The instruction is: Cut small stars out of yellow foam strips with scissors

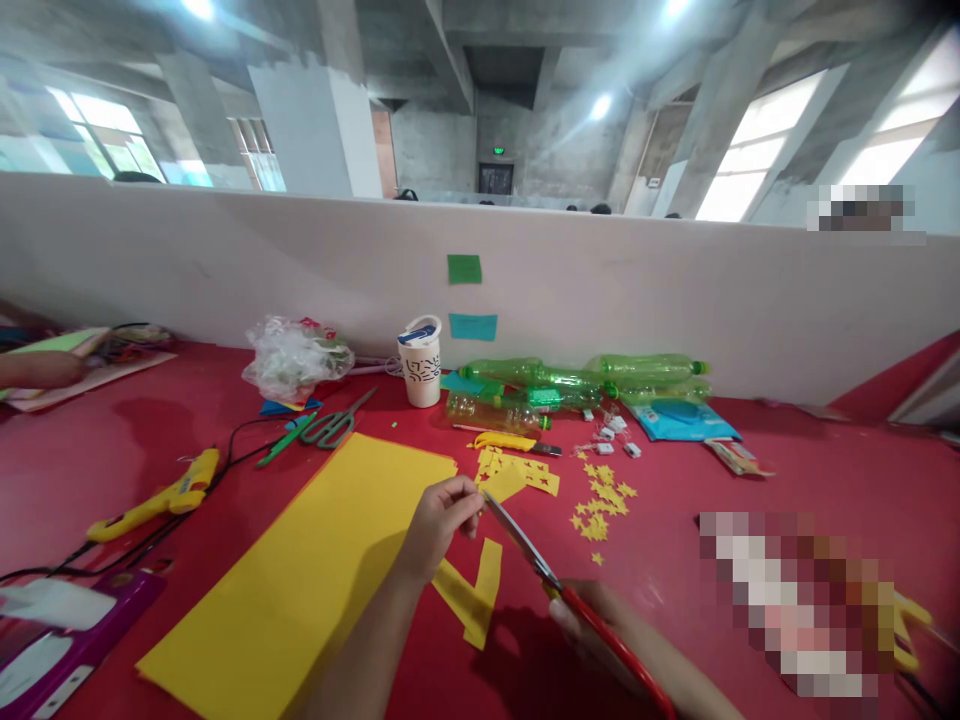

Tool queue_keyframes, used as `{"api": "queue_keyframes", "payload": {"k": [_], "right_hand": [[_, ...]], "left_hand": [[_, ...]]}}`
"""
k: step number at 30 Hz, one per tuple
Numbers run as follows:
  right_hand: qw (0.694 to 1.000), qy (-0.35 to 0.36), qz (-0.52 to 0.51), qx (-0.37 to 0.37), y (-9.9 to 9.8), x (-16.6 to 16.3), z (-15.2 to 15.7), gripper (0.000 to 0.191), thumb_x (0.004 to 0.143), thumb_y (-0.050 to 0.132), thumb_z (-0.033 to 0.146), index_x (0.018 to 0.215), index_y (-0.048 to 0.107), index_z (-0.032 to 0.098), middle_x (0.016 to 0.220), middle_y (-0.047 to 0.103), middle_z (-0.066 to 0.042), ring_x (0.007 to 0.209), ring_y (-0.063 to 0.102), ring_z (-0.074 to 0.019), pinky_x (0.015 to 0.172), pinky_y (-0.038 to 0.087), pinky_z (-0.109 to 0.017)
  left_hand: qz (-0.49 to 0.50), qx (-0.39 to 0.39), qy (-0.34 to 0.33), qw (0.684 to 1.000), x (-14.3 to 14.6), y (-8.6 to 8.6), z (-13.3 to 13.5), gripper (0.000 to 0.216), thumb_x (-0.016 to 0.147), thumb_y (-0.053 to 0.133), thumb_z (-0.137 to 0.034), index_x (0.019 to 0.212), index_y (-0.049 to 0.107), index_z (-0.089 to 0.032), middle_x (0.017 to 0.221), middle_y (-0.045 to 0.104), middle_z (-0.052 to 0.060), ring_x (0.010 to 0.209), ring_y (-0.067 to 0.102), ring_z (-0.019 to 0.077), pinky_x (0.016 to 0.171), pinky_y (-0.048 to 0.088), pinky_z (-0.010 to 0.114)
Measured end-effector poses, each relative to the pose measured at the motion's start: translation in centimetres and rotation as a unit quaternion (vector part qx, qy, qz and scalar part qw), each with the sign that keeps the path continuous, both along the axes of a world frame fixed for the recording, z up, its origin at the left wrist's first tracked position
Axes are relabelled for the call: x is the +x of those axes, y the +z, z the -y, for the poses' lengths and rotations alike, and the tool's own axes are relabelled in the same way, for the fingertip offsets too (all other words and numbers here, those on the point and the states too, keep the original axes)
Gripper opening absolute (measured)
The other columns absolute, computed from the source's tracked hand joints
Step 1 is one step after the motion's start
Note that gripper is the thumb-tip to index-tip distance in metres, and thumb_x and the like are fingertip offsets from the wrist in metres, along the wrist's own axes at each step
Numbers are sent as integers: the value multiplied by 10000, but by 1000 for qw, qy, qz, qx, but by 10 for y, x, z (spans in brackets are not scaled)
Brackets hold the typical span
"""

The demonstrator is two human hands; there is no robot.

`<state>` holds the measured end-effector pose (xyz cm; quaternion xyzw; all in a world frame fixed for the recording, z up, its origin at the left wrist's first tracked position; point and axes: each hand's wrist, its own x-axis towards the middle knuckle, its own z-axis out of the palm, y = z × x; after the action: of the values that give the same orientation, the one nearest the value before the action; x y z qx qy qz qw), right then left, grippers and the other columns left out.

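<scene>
My left hand [448, 508] is closed in a pinch above the red table, with a small bit of yellow paper just showing at its fingertips. Red-handled scissors [536, 562] are in my right hand [592, 615], their blade tips touching or very near those fingertips. Under my left forearm lies a large yellow paper sheet [300, 560]. Two yellow strips [487, 590] rest beside it. Beyond my hands is a yellow sheet with star-shaped holes [536, 473]. Small yellow stars [600, 500] are scattered to its right.
A yellow utility knife [510, 441], green bottles [570, 385] and a white cup [420, 365] stand or lie toward the white partition [337, 260]. Grey-handled scissors [330, 428] and a yellow glue gun [169, 497] with its cord are left. Another person's hand [45, 370] shows far left.
</scene>
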<state>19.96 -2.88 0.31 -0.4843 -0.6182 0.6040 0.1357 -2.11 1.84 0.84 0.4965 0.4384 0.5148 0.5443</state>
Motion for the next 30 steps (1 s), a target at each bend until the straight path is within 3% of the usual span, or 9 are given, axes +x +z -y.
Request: {"api": "queue_keyframes", "payload": {"k": [13,24,30], "right_hand": [[999,27,-11,38,3,1,-2,414,772,453,549,625,329,182,564,278,54,496,232,-64,424,197,-189],[1000,25,-6,7,0,2,-2,408,767,453,560,645,348,184,565,288,51,497,252,-68,426,212,-180],[999,26,-28,-11,14,-1,0,415,763,460,561,638,336,186,576,287,51,506,247,-69,439,223,-184]], "left_hand": [[-3,-5,-10,1000,-1,1,0,175,741,506,-255,608,527,-143,459,452,-33,438,417,76,474,352,200],[-13,13,19,1000,-1,6,2,161,743,490,-259,626,523,-153,512,464,-26,484,436,88,502,368,211],[-16,6,30,999,1,4,1,134,712,512,-261,623,505,-161,502,460,-37,474,425,87,496,367,208]]}}
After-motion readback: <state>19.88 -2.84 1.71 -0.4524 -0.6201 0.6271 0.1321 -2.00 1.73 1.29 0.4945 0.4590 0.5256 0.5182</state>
